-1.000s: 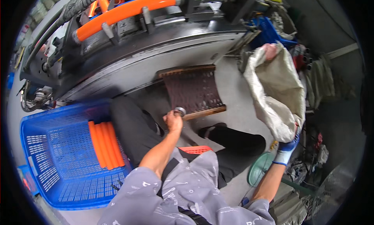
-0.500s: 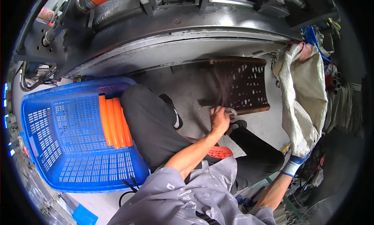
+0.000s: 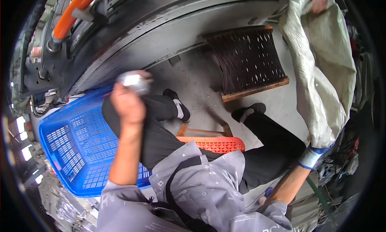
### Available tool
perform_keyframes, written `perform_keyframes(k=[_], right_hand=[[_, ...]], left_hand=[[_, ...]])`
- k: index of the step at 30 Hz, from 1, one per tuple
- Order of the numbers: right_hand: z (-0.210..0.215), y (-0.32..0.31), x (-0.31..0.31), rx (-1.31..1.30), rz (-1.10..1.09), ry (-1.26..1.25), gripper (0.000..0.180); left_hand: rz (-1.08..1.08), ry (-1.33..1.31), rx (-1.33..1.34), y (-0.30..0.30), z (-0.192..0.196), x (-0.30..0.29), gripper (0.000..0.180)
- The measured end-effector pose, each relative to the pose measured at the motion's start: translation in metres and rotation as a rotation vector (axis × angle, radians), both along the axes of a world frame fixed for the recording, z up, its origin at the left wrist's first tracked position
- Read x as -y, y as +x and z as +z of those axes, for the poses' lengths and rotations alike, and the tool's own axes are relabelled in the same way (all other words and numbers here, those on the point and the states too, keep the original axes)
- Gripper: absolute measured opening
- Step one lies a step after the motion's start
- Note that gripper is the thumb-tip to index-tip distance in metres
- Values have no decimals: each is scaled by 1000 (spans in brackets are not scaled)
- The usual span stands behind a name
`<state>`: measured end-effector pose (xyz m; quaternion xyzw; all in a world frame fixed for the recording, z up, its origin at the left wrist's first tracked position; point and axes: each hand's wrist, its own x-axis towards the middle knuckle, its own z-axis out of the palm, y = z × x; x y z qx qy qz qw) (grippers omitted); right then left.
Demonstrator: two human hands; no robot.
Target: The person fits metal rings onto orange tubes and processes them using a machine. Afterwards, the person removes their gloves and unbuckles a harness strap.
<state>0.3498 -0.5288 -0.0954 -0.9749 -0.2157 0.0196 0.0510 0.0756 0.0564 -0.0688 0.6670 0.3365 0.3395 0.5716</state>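
My left hand (image 3: pixel 128 102), bare and blurred by motion, is raised above my left thigh near the blue basket's far edge. Its fingers are closed around a shiny, clear-to-silver rounded thing (image 3: pixel 136 83) whose kind I cannot make out. On the far right, my right hand (image 3: pixel 313 155) wears a white-and-blue glove. It meets the gathered near end of a pale woven sack (image 3: pixel 321 83), whose folds hide the fingers. The sack's far end, with a reddish patch, reaches the top of the view.
A blue slotted basket (image 3: pixel 64 131) stands at my left. Between my feet and the machine wall lies a low stool with a woven brown seat (image 3: pixel 253 63). An orange plastic basket (image 3: pixel 213 143) sits between my legs. An orange hose (image 3: pixel 74 13) runs along the machine at upper left.
My left hand has swung from beside the woven stool up and left, carrying the shiny thing. My right hand stays at the sack. The view has turned; orange tubes earlier in the blue basket no longer show.
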Motion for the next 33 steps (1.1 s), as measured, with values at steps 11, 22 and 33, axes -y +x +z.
perform_keyframes(k=[11,22,33], right_hand=[[-63,29,-187,29,28,1277,45],[-110,71,-301,-115,127,1364,48],[-135,99,-382,-197,199,1498,52]], left_hand=[[327,-98,-388,-121,-19,-64,30],[424,-70,-596,-160,-83,-68,35],[512,-100,-768,-153,-81,-66,34]])
